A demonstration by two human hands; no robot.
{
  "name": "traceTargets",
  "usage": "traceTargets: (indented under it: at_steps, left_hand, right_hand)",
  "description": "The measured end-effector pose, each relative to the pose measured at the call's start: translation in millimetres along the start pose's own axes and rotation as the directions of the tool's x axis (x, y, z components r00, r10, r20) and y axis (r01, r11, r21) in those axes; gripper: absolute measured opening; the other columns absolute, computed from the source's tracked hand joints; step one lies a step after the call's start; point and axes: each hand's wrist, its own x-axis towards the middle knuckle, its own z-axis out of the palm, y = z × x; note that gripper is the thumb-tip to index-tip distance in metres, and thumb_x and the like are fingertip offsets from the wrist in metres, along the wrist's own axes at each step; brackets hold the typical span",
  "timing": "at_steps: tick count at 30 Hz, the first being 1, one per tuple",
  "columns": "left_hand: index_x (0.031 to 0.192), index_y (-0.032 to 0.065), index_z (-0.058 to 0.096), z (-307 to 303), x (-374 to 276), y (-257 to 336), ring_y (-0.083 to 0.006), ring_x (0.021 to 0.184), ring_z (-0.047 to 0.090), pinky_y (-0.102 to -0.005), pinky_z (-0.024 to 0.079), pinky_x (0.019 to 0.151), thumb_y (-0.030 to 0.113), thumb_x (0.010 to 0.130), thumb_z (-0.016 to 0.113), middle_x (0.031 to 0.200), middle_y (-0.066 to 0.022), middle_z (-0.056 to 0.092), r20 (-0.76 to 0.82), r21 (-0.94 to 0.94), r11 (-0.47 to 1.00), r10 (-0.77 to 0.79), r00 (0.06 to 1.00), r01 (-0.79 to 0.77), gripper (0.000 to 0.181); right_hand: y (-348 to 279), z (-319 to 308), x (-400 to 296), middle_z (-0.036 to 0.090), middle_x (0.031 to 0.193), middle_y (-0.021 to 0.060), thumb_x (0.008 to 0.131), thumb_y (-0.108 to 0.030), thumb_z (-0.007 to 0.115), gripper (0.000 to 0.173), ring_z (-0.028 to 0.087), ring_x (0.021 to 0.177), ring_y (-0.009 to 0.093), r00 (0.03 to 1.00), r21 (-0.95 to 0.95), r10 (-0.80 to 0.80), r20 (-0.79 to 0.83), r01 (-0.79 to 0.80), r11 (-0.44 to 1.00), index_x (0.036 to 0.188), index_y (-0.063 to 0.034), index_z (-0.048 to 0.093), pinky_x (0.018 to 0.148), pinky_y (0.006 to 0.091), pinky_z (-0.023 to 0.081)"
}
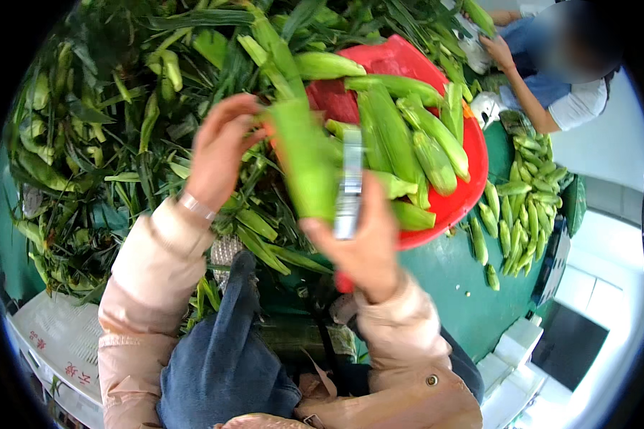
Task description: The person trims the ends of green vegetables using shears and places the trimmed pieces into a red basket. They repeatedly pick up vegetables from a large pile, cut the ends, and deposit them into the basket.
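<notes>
A green ear of corn in its husk (306, 161), blurred by motion, stands before me with its stalk or leaf end pointing away. My left hand (220, 147) is at the left of its upper part with fingers curved; blur hides whether they grip it. In my right hand (367, 246) is a knife with a flat metal blade (350, 185) and a red handle (344, 281). The blade lies along the right side of the ear, and my right thumb is at its lower end. Just beyond, a red plastic basin (475, 182) holds several husked-in ears (389, 131).
A large heap of corn leaves and husks (129, 112) spreads ahead and left. At the right, more ears (528, 214) are piled on the green floor (445, 292). Another person (536, 102) handles corn at the upper right. White crates stand lower left (59, 338) and lower right (515, 343).
</notes>
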Motion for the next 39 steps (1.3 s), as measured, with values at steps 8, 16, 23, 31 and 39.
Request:
traceTargets:
  at_steps: [8,16,23,31,39]
  left_hand:
    - [0.105,-0.0086,0.045,36.6,112.6,-90.9,-0.0472,0.105,0.051,-0.0477,0.046,0.089,0.025,0.069,0.076,0.111,-0.0313,0.051,-0.244,0.874,0.479,0.287,0.926,0.081,0.058]
    - [0.132,-0.0042,0.03,3.6,95.0,-50.4,-0.0287,0.096,0.061,-0.0363,0.052,0.084,0.009,0.07,0.077,0.115,-0.0191,0.055,-0.071,0.067,0.996,0.065,0.995,-0.061,0.079]
    - [0.137,0.0082,0.04,-64.4,-36.5,35.8,-0.0391,0.128,0.043,-0.059,0.037,0.103,0.037,0.087,0.057,0.131,-0.0184,0.051,0.312,-0.57,0.813,0.083,0.947,0.116,0.06]
    - [0.121,0.008,0.051,-129.8,-94.9,25.0,-0.0236,0.1,0.059,-0.0445,0.047,0.093,0.039,0.091,0.061,0.109,-0.0078,0.06,-0.332,-0.335,0.94,-0.053,0.942,-0.065,0.044]
    - [0.112,0.0024,0.054,-127.2,-107.0,34.3,-0.026,0.102,0.062,-0.049,0.053,0.09,0.019,0.088,0.065,0.109,-0.0112,0.061,-0.396,-0.266,0.955,0.016,0.918,-0.131,0.031]
  right_hand:
    - [-27.4,-74.4,-14.1,0.051,0.118,0.0161,0.069,-0.007,0.074,0.067,0.051,0.109,0.028,0.949,-0.17,0.006,-0.316,-0.063,0.983,0.128,0.0024,0.044,0.096,0.0376,0.04]
    - [-10.9,-30.4,-30.8,0.051,0.116,0.02,0.064,-0.009,0.079,0.073,0.054,0.103,0.034,0.998,-0.124,0.062,-0.025,-0.065,0.99,0.127,0.0028,0.043,0.088,0.039,0.046]
    - [-12.3,-6.2,-26.6,0.06,0.108,0.0133,0.071,-0.009,0.076,0.062,0.06,0.096,0.023,0.984,0.224,0.123,0.132,-0.15,0.963,0.123,0.0017,0.046,0.087,0.0336,0.047]
    - [-4.5,56.8,-56.0,0.063,0.097,0.0128,0.071,-0.013,0.075,0.058,0.063,0.086,0.022,0.794,0.302,0.104,0.598,-0.344,0.889,0.119,0.0034,0.048,0.079,0.0325,0.05]
    - [-3.5,91.0,-40.8,0.057,0.11,0.0087,0.077,-0.014,0.072,0.06,0.055,0.101,0.016,0.742,0.334,0.146,0.654,-0.457,0.824,0.127,0.0032,0.043,0.089,0.0293,0.045]
